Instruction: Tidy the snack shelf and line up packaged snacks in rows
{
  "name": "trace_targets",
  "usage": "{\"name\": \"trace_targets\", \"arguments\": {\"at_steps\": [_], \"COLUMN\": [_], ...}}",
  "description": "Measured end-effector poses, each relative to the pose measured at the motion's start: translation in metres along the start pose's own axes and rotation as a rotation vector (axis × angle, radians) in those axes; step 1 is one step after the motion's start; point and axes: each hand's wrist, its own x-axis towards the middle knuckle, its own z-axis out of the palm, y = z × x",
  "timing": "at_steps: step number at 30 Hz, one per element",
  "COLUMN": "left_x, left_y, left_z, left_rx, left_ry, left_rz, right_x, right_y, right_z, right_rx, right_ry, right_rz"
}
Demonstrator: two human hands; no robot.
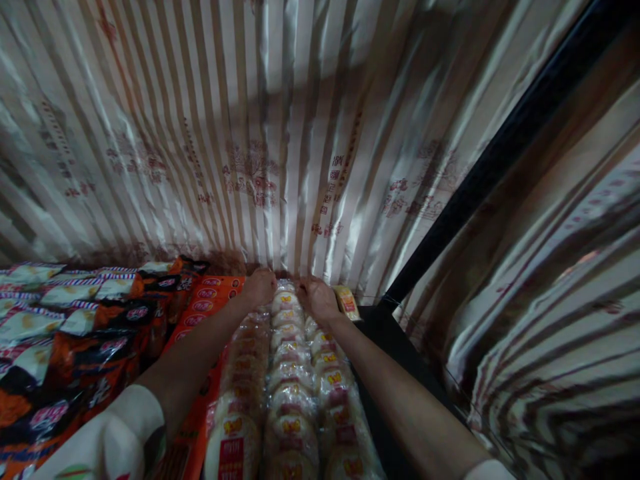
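Both arms stretch forward over three long rows of round, pale packaged cakes [293, 400] in clear plastic with red and yellow labels. At the far end of the middle row, my left hand [260, 287] is closed at its left side. My right hand [317, 298] is closed at the right side of that same end. What the fingers pinch, if anything, is too small and dark to make out. A small yellow packet [347, 302] with a red label lies just right of my right hand.
Orange packs [207, 300] with round logos lie left of the cakes. Farther left are several black and orange snack bags [107, 347]. A striped, printed curtain [300, 133] hangs behind. A black post [480, 173] slants up on the right from a dark shelf surface [387, 367].
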Motion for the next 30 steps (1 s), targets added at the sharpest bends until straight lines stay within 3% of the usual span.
{"name": "trace_targets", "arguments": {"at_steps": [8, 18, 23, 30], "left_x": [-0.002, -0.004, -0.004, -0.004], "left_y": [0.004, 0.006, 0.007, 0.008], "left_z": [0.001, 0.004, 0.003, 0.001], "left_rx": [0.004, 0.023, 0.032, 0.039], "left_ry": [0.014, 0.044, 0.036, 0.027], "left_rz": [-0.029, -0.056, -0.048, -0.049], "right_x": [-0.012, -0.02, -0.019, -0.012], "right_y": [0.003, 0.009, 0.011, 0.019], "right_z": [-0.007, -0.013, -0.009, -0.005], "right_rx": [0.12, 0.173, 0.22, 0.209], "right_ry": [0.102, -0.061, -0.113, -0.185], "right_rz": [-0.1, -0.198, -0.175, -0.276]}}
